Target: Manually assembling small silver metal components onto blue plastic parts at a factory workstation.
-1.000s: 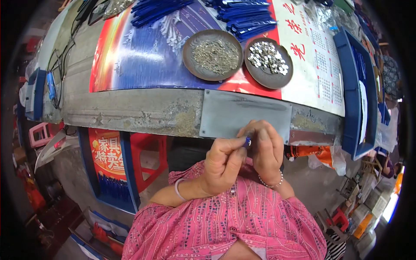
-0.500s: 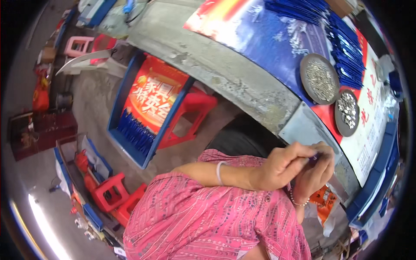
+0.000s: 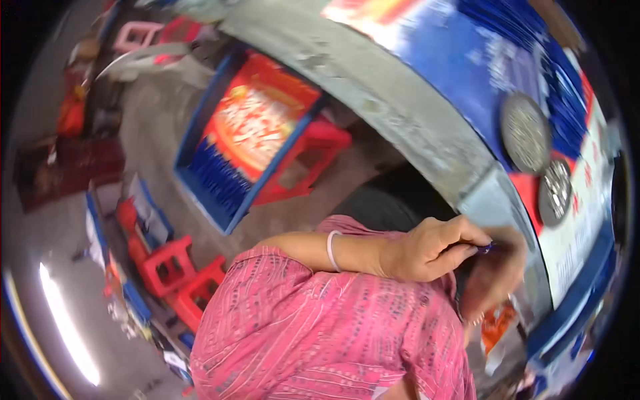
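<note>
My left hand [image 3: 433, 252], a pale band round its wrist, is closed in a pinch near the edge of the workbench. A small dark blue piece [image 3: 485, 249] shows at its thumb and fingertip; its kind cannot be made out. Close beside it is my right hand [image 3: 497, 273], with a beaded bracelet, smeared by motion so that its fingers do not show clearly. On the bench beyond lie a round dish [image 3: 526, 133] of small silvery metal bits and a smaller dish [image 3: 555, 192] of larger shiny pieces.
Many slender blue pieces [image 3: 567, 100] are heaped behind the dishes. A blue-walled tray [image 3: 200, 208] holding more of them rests on a red stool [image 3: 310, 160] at left. Red stools [image 3: 168, 267] stand farther left. Blue boxes [image 3: 573, 300] line the right side.
The view has shifted, so bench, dishes and tray appear displaced. My hands were together around the piece; now my right hand is blurred and slightly apart from my left.
</note>
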A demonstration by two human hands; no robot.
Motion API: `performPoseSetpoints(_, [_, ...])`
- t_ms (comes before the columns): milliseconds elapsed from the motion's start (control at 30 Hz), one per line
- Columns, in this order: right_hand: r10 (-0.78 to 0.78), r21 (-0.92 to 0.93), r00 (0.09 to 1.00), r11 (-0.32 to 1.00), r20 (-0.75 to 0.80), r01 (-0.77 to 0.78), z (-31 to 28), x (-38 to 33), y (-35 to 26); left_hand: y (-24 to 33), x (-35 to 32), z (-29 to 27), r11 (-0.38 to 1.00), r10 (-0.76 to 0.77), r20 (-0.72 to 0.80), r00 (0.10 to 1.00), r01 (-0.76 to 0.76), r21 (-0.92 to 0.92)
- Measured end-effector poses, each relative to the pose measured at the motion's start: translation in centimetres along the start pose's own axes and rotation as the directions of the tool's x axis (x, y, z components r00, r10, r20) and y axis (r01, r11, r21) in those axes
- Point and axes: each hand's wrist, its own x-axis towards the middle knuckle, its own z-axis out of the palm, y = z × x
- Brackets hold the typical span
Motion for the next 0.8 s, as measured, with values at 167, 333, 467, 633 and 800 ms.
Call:
performPoseSetpoints(167, [0.065, 0.171, 0.997, 0.984, -0.043, -0.057, 0.3, 0.1, -1.5, 0.7, -4.5, -12.3, 0.792, -0.056, -0.339, 0.939, 0.249, 0.558])
performPoseSetpoints(333, [-0.015, -0.073, 0.964, 0.997, 0.267, 0.036, 0.8, 0.4, -1.7, 2.9, -15.6, -25.4, 0.422, -0.172, -0.517, 0.839, 0.537, 0.731])
performPoseSetpoints(467, [-0.013, -0.062, 0.925, 0.997, 0.381, 0.040, 2.6, 1.1, -3.0, 4.2, -21.0, -28.5, 0.213, -0.178, -0.516, 0.838, 0.544, 0.811])
performPoseSetpoints(633, [-0.028, -0.135, 0.856, 0.984, 0.517, 0.114, 3.5, 1.7, -3.3, 3.7, -24.0, -29.3, 0.201, -0.270, -0.579, 0.769, 0.633, 0.748])
performPoseSetpoints(800, [0.004, -0.194, 0.832, 0.973, 0.554, 0.124, 2.3, 2.2, -3.6, 3.9, -23.1, -29.3, 0.209, -0.313, -0.557, 0.769, 0.628, 0.749])
